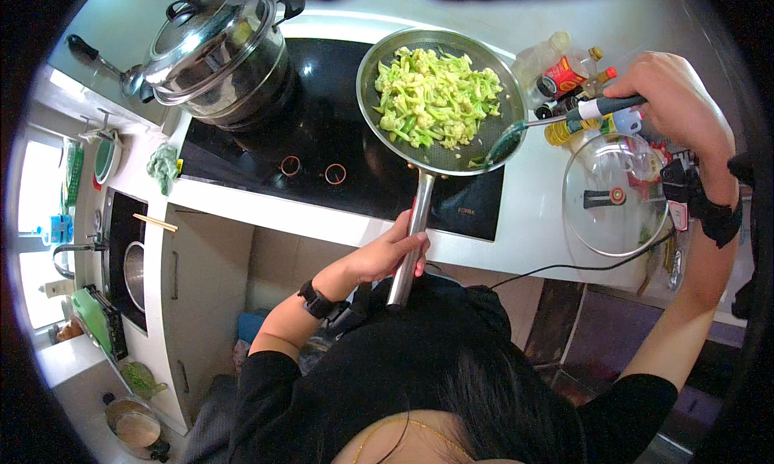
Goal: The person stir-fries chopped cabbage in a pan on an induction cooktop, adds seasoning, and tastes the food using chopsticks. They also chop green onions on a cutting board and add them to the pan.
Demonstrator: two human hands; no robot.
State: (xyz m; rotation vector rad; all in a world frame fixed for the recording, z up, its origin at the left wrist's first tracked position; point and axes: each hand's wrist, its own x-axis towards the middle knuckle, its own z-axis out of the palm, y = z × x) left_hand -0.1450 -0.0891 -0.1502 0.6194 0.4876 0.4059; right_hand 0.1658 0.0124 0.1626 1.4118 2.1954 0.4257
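My left hand (396, 250) is closed around the steel handle of a frying pan (444, 161), which is over the right part of a black glass cooktop (242, 180). Cauliflower pieces (438, 98) with some green pieces fill much of the pan. My right hand (677, 101), raised at the right, grips the dark and white handle of a spatula (535, 123). The spatula's blade rests inside the pan at its lower right edge, beside the cauliflower. Whether the pan touches the glass cannot be told.
A lidded steel pot (224, 71) stands on the cooktop's left. Bottles (565, 77) and a glass lid (614, 213) lie at the right, with a black cable (544, 270) near the counter edge. A green cloth (163, 166), chopsticks (155, 223) and a sink (121, 222) are at the left.
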